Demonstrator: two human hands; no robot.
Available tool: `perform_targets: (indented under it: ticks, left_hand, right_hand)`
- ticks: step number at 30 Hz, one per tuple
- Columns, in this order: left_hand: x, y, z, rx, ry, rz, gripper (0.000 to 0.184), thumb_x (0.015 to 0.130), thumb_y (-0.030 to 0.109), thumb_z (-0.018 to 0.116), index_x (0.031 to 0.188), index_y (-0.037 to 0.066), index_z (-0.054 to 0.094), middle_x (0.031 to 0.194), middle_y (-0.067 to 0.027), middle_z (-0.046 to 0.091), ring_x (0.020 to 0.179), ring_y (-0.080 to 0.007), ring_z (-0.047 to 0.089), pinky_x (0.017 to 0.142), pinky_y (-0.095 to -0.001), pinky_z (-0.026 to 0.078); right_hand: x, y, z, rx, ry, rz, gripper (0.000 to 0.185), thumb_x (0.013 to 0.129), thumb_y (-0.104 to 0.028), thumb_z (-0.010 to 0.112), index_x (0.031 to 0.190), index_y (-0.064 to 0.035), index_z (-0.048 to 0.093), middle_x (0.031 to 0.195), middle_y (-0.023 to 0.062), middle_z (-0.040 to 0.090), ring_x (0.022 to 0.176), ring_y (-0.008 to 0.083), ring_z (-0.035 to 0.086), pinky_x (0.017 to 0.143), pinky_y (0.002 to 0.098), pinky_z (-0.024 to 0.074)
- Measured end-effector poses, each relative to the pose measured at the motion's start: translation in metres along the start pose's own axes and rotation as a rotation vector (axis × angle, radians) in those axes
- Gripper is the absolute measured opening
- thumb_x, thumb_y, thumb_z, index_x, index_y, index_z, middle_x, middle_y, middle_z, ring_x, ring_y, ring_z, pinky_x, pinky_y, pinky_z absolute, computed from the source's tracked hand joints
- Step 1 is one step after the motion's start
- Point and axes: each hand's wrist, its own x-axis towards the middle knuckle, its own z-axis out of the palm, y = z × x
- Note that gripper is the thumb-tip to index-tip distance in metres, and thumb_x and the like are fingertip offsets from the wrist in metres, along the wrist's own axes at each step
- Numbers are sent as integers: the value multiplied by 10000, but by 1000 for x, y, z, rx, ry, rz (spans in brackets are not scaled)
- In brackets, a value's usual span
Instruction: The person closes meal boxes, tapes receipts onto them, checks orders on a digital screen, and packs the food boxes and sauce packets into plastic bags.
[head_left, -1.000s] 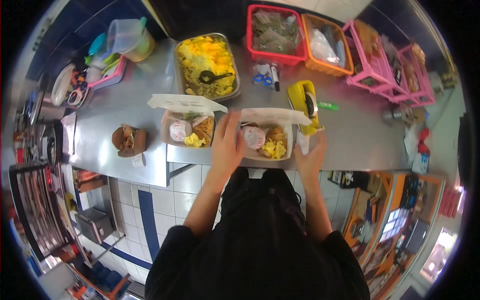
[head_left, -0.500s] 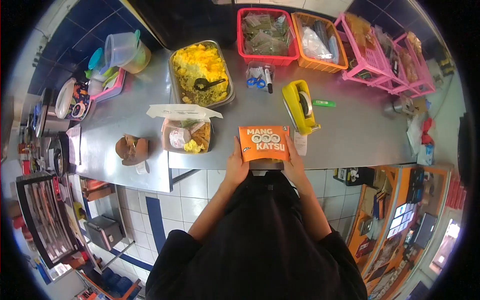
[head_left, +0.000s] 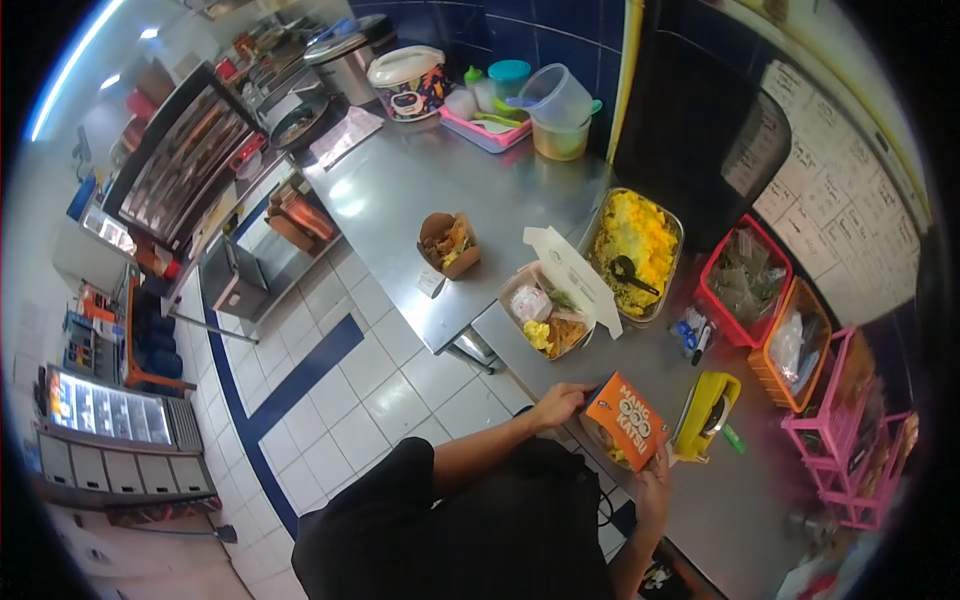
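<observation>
An orange takeaway food box [head_left: 627,420] printed "MANG KATSU" is at the steel counter's front edge, between my hands. Some yellowish food shows under its near side. My left hand [head_left: 560,405] grips its left edge, and my right hand [head_left: 653,490] holds the opposite edge. Just left of it stands an opened white box [head_left: 549,310], its lid up, with yellow food, a fried piece and a wrapped white packet inside. Right of the orange box is a yellow tape dispenser [head_left: 704,418]. A brown paper box of food [head_left: 447,246] sits farther left.
Behind are a tray of yellow rice [head_left: 640,245] with a black spoon, a red basket [head_left: 745,285] of packets, an orange basket [head_left: 797,345] and pink racks [head_left: 840,430]. A marker [head_left: 703,344] lies nearby. A rice cooker [head_left: 408,85] and plastic tubs [head_left: 558,115] stand far left.
My view has turned left, bringing more of the kitchen into sight. The orange box now appears tilted and lower right in view, still between both hands.
</observation>
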Motion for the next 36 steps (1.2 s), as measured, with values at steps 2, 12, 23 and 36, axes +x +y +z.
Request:
perform_targets:
  ticks: [2, 12, 23, 36]
  left_hand:
    - [4, 10, -8, 112, 19, 29, 402, 927, 252, 531, 1228, 13, 650, 968, -234, 725, 861, -342, 703, 782, -401, 550]
    - [10, 56, -13, 708, -96, -177, 308, 908, 290, 638, 941, 2, 743, 818, -250, 706, 781, -412, 711, 723, -498, 566]
    - [22, 145, 14, 1554, -768, 462, 1043, 678, 362, 855, 1550, 120, 338, 1474, -262, 387, 1413, -425, 374, 1162, -635, 295]
    - [48, 152, 115, 817, -727, 15, 635, 881, 319, 749, 1422, 113, 486, 1403, -151, 488, 1209, -320, 579, 979, -530, 507]
  right_hand:
    - [4, 3, -4, 314, -83, 5, 607, 1014, -253, 583, 1550, -63, 373, 1467, 133, 498, 1328, 232, 508, 1085, 380, 420]
    - [38, 10, 22, -1319, 389, -186, 361, 1035, -324, 521, 1350, -204, 649, 1177, 171, 700, 1152, 375, 632, 963, 441, 491]
    - [48, -69, 44, -1417, -367, -199, 1034, 591, -346, 924, 1503, -242, 448, 1543, 290, 341, 1453, 450, 324, 1242, 533, 198]
    - [44, -13, 47, -1045, -79, -431, 706, 785, -341, 780, 1418, -124, 556, 1543, 275, 345, 1464, 414, 286, 1223, 539, 194]
